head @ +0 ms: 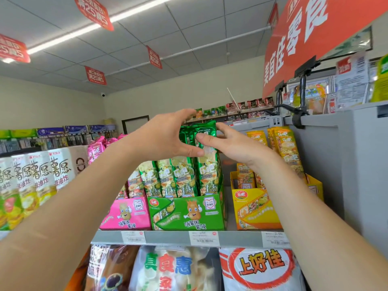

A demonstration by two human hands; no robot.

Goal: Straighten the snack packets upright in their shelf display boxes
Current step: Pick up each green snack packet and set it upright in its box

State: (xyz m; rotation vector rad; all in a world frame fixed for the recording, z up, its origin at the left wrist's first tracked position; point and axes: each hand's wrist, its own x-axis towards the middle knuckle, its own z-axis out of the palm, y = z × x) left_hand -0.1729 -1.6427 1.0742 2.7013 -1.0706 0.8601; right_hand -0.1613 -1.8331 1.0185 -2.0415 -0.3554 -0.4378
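Note:
Several green snack packets [184, 177] stand in a green display box [186, 213] on the top shelf. Both hands are at the tops of these packets. My left hand [168, 137] curls over the packet tops from the left, thumb in front and fingers behind. From the right, my right hand [226, 141] grips the top of the rightmost green packet [206, 171], thumb across its front. The packets stand nearly upright, fanned slightly leftward. A pink display box [126, 214] with pink packets [95, 150] stands to the left, a yellow display box [254, 208] with yellow packets [285, 148] to the right.
White-and-yellow chip bags [31, 181] fill the shelf at far left. The shelf edge [168, 237] carries price tags, with large snack bags [258, 267] below. A grey shelf end panel [357, 164] rises at right under a red banner [310, 36].

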